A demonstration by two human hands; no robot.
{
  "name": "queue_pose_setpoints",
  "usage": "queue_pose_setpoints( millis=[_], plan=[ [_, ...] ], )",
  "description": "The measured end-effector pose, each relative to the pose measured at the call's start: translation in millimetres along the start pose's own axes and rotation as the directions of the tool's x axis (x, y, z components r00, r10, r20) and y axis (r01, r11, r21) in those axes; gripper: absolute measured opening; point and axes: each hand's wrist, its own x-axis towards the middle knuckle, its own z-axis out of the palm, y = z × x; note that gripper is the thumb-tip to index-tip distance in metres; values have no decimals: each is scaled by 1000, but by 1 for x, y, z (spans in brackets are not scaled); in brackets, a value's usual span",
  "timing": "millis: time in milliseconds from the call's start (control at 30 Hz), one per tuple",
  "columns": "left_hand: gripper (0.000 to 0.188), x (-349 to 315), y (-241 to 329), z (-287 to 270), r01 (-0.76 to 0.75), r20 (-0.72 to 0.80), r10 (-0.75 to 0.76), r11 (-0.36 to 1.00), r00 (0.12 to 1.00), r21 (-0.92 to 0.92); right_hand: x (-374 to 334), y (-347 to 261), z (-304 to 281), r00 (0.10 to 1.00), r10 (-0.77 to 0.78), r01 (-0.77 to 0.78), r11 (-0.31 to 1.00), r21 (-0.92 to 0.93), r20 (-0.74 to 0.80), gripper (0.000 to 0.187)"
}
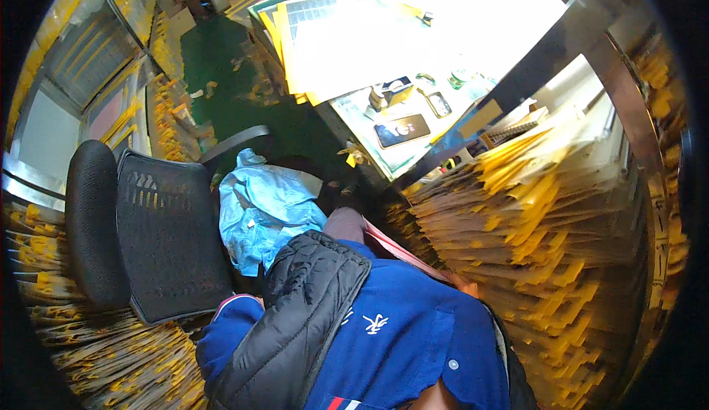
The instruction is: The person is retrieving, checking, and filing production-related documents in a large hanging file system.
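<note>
At the right side of my body, a thin pink sheet (405,247) shows nearly edge-on, slanting past my leg. A small part of my right hand (467,285) shows at its near end and appears closed on it; most of the fingers are hidden. On my left, the blue sleeve (235,308) with a striped cuff ends against the black quilted vest (314,270), and the left hand is out of sight. Just ahead of that sleeve, a light blue cloth (266,203) lies on the seat of a black mesh-backed office chair (173,236).
A brightly lit worktable (362,118) ahead holds yellow-edged sheets (314,26), a phone (402,130) and small items. A tall rack densely packed with yellow-edged sheets (517,240) stands close on my right. More filled shelves (173,111) line the left, beside a green floor (214,55) with scraps.
</note>
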Motion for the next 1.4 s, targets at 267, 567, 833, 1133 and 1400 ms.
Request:
queue_pose_setpoints(
  millis=[267, 567, 833, 1133, 1400],
  plan=[
    [27, 90, -32, -156, -299, 72, 298, 954, 952, 6, 45, -15, 12, 999, 9, -7, 999, -35, 35, 33],
    [106, 263, -137, -374, 274, -528, -395, 915, 751, -295, 126, -46, 33, 985, 171, -167, 982, -82, 39, 33],
    [76, 316, -268, -418, -18, -41, 19, 1000, 999, 17, 250, -69, 62, 876, 478, -461, 870, -175, 65, 32],
    [47, 418, -343, -239, 65, 85, -61, 997, 995, -49, 324, -109, 68, 658, 745, -699, 658, -280, 109, 31],
    [34, 433, -353, -324, -141, 197, 149, 989, 969, -52, 320, -105, 87, 534, 843, -789, 523, -321, 61, 31]
  ],
)
